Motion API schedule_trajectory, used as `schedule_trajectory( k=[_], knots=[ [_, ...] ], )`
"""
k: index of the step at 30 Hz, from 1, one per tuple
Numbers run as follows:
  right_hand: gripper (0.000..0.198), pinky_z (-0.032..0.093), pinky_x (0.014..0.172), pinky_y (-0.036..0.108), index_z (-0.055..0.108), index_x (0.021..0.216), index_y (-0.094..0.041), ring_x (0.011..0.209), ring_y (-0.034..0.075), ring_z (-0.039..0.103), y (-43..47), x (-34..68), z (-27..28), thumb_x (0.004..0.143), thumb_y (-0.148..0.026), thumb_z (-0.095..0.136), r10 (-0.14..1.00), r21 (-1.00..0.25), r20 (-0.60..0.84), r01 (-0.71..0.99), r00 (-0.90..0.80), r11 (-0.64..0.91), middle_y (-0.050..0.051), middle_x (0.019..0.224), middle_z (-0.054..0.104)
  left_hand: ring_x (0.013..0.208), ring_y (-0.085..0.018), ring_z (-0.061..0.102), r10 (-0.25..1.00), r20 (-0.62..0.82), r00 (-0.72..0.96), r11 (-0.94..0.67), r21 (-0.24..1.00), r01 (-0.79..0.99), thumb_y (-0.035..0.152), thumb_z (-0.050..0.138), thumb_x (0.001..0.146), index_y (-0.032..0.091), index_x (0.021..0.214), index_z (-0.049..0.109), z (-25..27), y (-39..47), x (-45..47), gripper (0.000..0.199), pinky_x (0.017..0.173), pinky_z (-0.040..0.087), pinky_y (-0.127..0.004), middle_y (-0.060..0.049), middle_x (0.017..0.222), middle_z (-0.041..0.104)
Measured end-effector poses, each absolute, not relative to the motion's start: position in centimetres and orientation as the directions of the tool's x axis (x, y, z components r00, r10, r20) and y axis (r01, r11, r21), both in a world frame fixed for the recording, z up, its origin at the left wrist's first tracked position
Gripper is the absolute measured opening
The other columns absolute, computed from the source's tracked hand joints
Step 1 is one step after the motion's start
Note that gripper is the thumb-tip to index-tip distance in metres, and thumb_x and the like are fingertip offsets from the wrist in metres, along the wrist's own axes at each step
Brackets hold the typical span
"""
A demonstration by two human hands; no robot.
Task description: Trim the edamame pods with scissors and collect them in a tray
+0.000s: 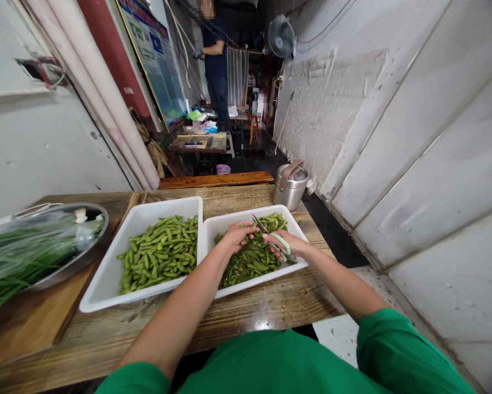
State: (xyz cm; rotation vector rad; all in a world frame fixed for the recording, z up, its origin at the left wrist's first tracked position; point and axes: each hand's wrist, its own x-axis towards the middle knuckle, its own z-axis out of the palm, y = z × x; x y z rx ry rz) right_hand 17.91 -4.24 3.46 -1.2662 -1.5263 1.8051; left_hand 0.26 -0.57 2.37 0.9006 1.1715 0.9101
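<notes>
My right hand is closed around the pale green handles of a pair of scissors, whose dark blades point up and left. Beside the blade tips, my left hand has its fingers pinched on a green soybean pod, partly hidden by the fingers. Both hands are over the right white tray, which holds a heap of darker, wet-looking soybean pods. To the left, a second white tray contains many lighter green pods.
On the left, a metal basin with bagged green vegetables rests on a wooden board. A lidded steel pail stands at the table's back right corner. Behind the wooden bench, a person stands by a cluttered table.
</notes>
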Motion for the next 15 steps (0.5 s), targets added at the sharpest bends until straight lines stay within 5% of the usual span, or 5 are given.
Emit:
schedule_trajectory(
  k=[8,12,15],
  knots=[
    [0.039,0.028,0.024,0.016,0.042,0.060,-0.015,0.026,0.004,0.035,-4.0,18.3,2.7,0.068,-0.049,0.060,0.827,-0.938,-0.313,0.291,-0.466,-0.191,-0.007,0.039,0.042,0.042,-0.005,0.047,0.947,-0.320,0.010,0.318,0.944,0.089,0.017,0.063,0.060,0.012,0.091,0.057,3.2,-1.2,0.5,0.032,0.034,0.019,-0.016,-0.004,0.070,0.064],
    [0.039,0.027,0.024,0.016,0.043,0.061,-0.015,0.027,0.004,0.037,-3.9,18.4,2.5,0.069,-0.049,0.059,0.806,-0.933,-0.331,0.301,-0.491,-0.200,-0.006,0.041,0.043,0.043,-0.005,0.047,0.980,-0.164,-0.113,0.172,0.983,0.067,0.026,0.060,0.063,0.015,0.091,0.055,5.9,-1.6,-1.7,0.031,0.036,0.021,-0.015,-0.001,0.066,0.059],
    [0.038,0.029,0.025,0.016,0.043,0.061,-0.015,0.027,0.004,0.036,-3.7,18.5,2.5,0.068,-0.047,0.061,0.832,-0.941,-0.312,0.271,-0.458,-0.204,-0.006,0.041,0.043,0.047,-0.008,0.048,0.972,0.080,-0.221,-0.021,0.966,0.258,0.040,0.054,0.068,0.016,0.087,0.055,8.4,-2.3,-5.7,0.030,0.042,0.031,-0.018,-0.002,0.070,0.059]
  ],
)
